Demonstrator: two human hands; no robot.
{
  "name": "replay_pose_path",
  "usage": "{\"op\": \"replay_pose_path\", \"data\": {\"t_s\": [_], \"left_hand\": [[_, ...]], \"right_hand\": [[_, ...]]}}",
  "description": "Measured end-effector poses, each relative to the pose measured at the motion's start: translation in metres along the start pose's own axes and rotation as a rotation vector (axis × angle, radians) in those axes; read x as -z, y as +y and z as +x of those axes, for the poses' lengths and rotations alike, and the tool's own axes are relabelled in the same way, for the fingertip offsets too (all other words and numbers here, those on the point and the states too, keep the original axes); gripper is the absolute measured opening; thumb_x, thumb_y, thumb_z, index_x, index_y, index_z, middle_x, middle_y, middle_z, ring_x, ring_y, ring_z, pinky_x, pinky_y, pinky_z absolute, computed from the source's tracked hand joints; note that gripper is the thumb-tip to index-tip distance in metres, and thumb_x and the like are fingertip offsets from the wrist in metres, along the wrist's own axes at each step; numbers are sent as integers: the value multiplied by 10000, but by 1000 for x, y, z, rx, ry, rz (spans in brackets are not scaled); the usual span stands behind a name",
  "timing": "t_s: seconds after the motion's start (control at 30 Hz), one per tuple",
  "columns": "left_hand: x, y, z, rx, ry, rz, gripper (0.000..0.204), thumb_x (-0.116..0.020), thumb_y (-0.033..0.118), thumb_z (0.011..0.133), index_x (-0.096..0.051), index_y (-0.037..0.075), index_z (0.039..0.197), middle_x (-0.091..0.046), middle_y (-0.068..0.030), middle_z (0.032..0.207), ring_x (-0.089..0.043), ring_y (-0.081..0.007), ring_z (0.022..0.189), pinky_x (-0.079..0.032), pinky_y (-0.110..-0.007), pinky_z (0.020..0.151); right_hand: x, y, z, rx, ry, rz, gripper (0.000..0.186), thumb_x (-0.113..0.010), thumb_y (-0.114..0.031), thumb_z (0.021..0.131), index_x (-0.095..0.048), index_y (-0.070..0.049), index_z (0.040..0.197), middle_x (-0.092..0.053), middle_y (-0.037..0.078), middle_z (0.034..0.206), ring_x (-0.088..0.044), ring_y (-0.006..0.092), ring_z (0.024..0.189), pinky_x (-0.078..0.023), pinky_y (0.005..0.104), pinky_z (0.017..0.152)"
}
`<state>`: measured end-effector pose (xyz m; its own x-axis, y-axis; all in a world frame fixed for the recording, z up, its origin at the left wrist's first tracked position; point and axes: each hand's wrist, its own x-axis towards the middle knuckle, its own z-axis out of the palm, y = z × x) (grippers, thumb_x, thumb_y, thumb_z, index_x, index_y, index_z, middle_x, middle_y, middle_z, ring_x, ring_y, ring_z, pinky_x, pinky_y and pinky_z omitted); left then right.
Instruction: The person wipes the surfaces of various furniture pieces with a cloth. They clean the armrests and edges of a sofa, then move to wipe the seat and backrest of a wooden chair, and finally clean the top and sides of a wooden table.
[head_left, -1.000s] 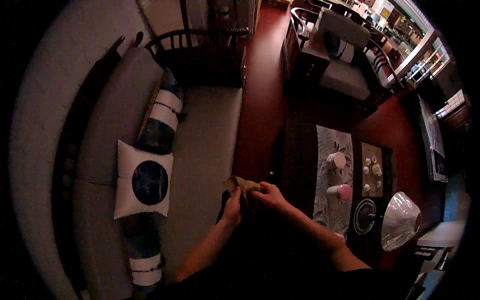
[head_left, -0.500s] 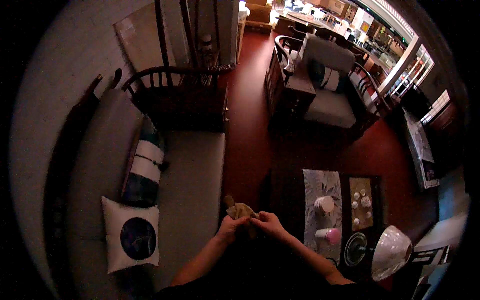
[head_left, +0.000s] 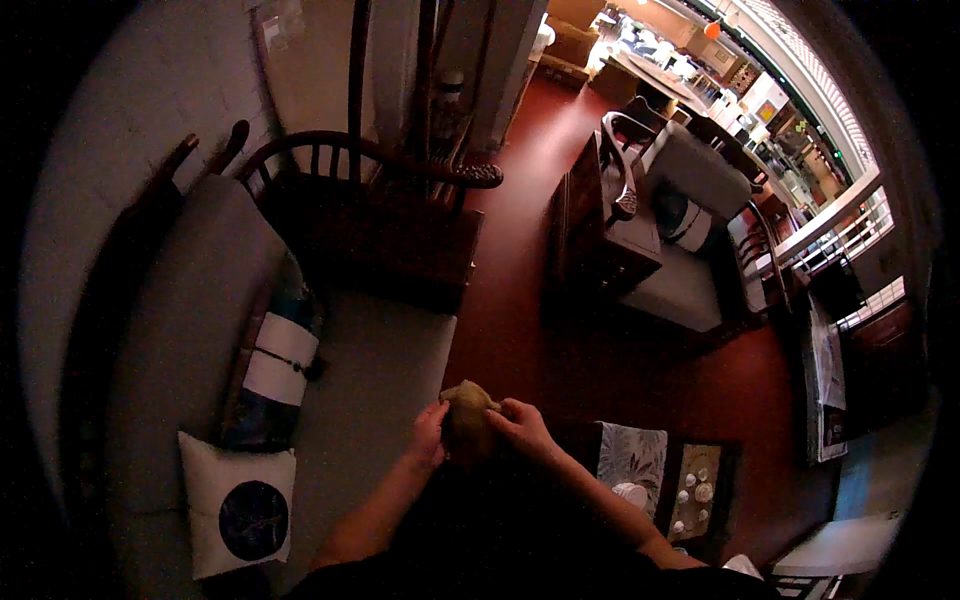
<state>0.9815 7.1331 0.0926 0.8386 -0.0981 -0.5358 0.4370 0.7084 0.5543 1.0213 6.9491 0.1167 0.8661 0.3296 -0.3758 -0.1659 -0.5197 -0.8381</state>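
Low in the middle of the view, my left hand (head_left: 428, 433) grips the left side of a crumpled olive-tan cloth (head_left: 467, 420). My right hand (head_left: 518, 424) pinches the cloth at its right side. Just left is a grey sofa (head_left: 370, 370) with a white square cushion (head_left: 195, 510) bearing a dark round patch, and a teal-and-white bolster (head_left: 275, 370). Right of my hands, a low dark table (head_left: 722, 530) carries a leaf-patterned runner (head_left: 632, 450), a mat (head_left: 697, 458) with several small white cups, and a pale container (head_left: 630, 492).
A dark wooden side cabinet (head_left: 380, 230) stands beyond the sofa. Across the red floor (head_left: 515, 210) are a cushioned armchair (head_left: 675, 290) and drawer unit (head_left: 585, 220). A long low stand (head_left: 820, 380) lines the right. Behind is a bright furniture-filled area (head_left: 690, 60).
The camera has shifted, so the low table and cushions sit lower in the picture. My hands still grip the cloth, which has changed its folded shape, with my left hand moved slightly left.
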Motion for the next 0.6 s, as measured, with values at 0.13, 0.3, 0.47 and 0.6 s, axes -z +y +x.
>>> {"op": "replay_pose_path", "data": {"t_s": [0.13,0.3,0.47,0.6], "left_hand": [[-15,13,29,51,40,-246,316,-433,197,951,-518,30,1206,-581,-122,1165,-556,-267,1085,-457,-428,945],[-37,27,85,157,28,-434,299,-478,180,929,-543,17,1171,-610,-114,1130,-588,-269,1042,-475,-446,925],[-71,39,154,72,24,-43,312,-581,108,873,-547,16,1170,-605,-119,1114,-587,-248,1035,-481,-407,918],[-103,50,203,83,107,167,303,-614,124,870,-560,2,1142,-603,-100,1104,-581,-209,1028,-477,-368,913]], "right_hand": [[21,-11,27,-95,-8,29,379,-607,-350,886,-632,16,978,-675,129,893,-634,197,827,-485,338,740],[62,-2,88,-212,-24,179,412,-574,-374,905,-635,19,1014,-680,102,905,-615,161,838,-476,318,740],[108,25,169,-117,-90,169,423,-536,-371,933,-575,-11,1152,-632,57,932,-583,138,755,-477,258,633],[145,-12,212,-84,-341,107,434,-572,-365,911,-557,-19,1172,-622,70,1005,-581,143,841,-481,267,694]]}}
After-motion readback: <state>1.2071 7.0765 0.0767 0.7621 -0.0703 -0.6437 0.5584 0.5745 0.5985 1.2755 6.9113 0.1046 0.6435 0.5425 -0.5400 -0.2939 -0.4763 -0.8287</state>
